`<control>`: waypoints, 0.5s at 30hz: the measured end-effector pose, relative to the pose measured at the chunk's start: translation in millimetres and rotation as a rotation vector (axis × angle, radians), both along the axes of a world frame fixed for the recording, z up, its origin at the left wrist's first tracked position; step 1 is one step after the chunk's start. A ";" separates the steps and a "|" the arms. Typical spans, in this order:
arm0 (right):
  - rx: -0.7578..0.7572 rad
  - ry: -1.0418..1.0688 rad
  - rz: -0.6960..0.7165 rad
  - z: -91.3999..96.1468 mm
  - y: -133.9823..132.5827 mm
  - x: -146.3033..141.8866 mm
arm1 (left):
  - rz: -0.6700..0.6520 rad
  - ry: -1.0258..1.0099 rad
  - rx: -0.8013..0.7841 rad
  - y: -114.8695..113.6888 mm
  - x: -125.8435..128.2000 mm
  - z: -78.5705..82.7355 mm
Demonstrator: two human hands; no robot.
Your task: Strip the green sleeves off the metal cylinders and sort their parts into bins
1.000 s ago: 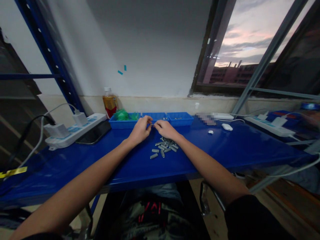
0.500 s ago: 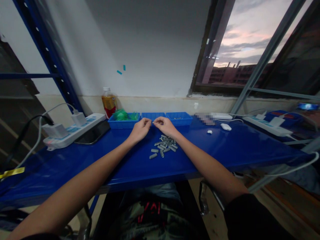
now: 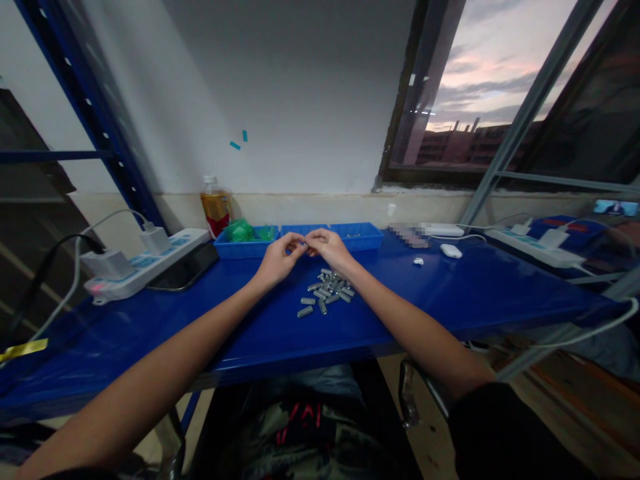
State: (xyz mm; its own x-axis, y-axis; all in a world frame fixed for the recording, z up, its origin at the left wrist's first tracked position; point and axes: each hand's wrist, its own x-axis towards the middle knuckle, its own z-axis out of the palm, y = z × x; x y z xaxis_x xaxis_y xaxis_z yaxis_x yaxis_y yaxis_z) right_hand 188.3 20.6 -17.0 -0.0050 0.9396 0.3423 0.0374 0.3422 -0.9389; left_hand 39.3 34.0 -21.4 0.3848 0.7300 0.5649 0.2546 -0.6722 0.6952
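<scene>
My left hand (image 3: 277,257) and my right hand (image 3: 329,245) meet fingertip to fingertip just in front of the blue trays (image 3: 350,238) at the back of the blue table (image 3: 480,293). Both pinch something small between them that I cannot make out. Right below my right wrist lies a loose pile of several small grey metal cylinders (image 3: 326,293) on the tabletop.
A white power strip (image 3: 143,262) with chargers and a dark phone (image 3: 183,272) lie at the left. A drink bottle (image 3: 215,208) stands by the wall beside green bags (image 3: 243,231) in the left tray. A white mouse (image 3: 451,251) and second power strip (image 3: 527,243) sit at the right.
Both hands have risen slightly and moved toward the trays, their fingertips staying together. The pile of cylinders has not moved.
</scene>
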 end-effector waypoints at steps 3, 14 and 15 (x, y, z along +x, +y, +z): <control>0.084 0.012 -0.051 5.2 2.4 5.5 | 0.006 0.113 0.052 -3.2 1.4 -2.5; 0.272 -0.862 -0.828 9.6 14.2 103.2 | -0.350 0.687 0.330 -16.7 7.5 -5.1; 0.279 -0.914 -0.817 12.5 11.7 101.4 | -0.355 0.700 0.333 -16.0 6.3 -3.5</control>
